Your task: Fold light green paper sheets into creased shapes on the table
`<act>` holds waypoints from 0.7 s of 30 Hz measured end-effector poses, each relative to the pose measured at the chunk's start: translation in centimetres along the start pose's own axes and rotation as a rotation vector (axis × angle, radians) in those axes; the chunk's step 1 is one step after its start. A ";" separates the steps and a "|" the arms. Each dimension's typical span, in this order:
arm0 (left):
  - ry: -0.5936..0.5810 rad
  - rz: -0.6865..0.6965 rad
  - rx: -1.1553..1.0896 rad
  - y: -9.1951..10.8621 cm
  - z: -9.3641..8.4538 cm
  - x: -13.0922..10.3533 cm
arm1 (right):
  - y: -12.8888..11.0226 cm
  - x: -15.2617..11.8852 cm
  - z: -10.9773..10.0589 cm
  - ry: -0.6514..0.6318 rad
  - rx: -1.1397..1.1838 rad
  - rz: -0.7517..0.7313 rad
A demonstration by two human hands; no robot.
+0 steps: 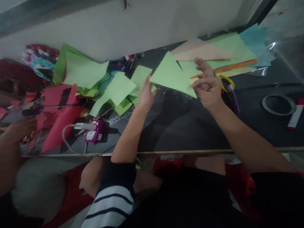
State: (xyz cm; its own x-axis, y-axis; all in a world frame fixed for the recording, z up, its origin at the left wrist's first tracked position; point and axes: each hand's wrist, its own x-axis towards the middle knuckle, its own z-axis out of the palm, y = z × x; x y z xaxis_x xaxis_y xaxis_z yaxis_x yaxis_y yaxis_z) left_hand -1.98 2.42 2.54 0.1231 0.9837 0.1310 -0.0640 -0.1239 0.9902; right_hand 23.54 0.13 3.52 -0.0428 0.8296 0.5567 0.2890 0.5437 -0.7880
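A light green paper triangle [171, 77] is held up above the dark tabletop, its tip pointing away from me. My left hand [147, 95] is closed on its left corner, the fingertips partly behind the paper. At the right corner, my right hand [209, 85] pinches the paper between thumb and forefinger, with the other fingers raised and curled. Behind the right hand are an orange strip [235, 66] and yellow-handled scissors [223, 79]. Sheets of green paper [231, 44] and peach paper [201, 50] lie beyond the triangle.
Green paper squares [120, 87] and red paper [59, 120] cover the left side. A purple power adapter [96, 134] with a white cable stands near the front edge. To the right lie a tape roll [278, 104] and a marker [295, 115]. Another person's hand [21, 128] is far left.
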 end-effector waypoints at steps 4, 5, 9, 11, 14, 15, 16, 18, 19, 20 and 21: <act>-0.161 -0.324 -0.265 -0.1 0.4 -0.3 | -1.0 -0.3 -0.1 -0.093 -0.122 -0.039; -0.139 -0.328 -0.284 0.0 0.5 -0.4 | -1.2 -0.3 0.0 -0.109 -0.123 -0.046; -0.006 -0.205 -0.212 -0.2 0.4 -0.4 | -0.9 -0.4 0.9 -0.073 0.019 0.151; 0.022 -0.158 -0.168 -0.7 0.4 -0.2 | -0.5 -0.4 1.2 -0.100 0.177 0.317; 0.039 -0.121 -0.129 -1.2 0.3 -0.1 | -0.4 -0.3 1.0 -0.237 0.332 0.501; 0.040 -0.113 -0.119 -1.3 0.2 0.0 | -0.5 -0.2 0.9 -0.270 0.345 0.523; 0.043 -0.105 -0.112 -1.3 0.1 0.0 | -0.7 -0.1 0.7 -0.287 0.345 0.529; 0.049 -0.093 -0.102 -1.1 -0.1 0.0 | -0.9 0.0 0.4 -0.288 0.336 0.526; 0.053 -0.087 -0.099 -1.0 -0.2 0.0 | -0.9 0.0 0.3 -0.288 0.333 0.528; 0.058 -0.080 -0.096 -0.9 -0.3 0.0 | -0.9 0.1 0.2 -0.290 0.334 0.535; 0.062 -0.074 -0.091 -0.7 -0.4 0.0 | -0.8 0.1 0.2 -0.293 0.336 0.545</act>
State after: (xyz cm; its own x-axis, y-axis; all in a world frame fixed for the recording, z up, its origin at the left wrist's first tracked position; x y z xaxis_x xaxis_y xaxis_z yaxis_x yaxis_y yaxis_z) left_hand -2.29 2.57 1.79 0.0691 0.9963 0.0518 -0.1472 -0.0412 0.9882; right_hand 23.15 -0.22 4.18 -0.2452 0.9695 0.0027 0.0334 0.0112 -0.9994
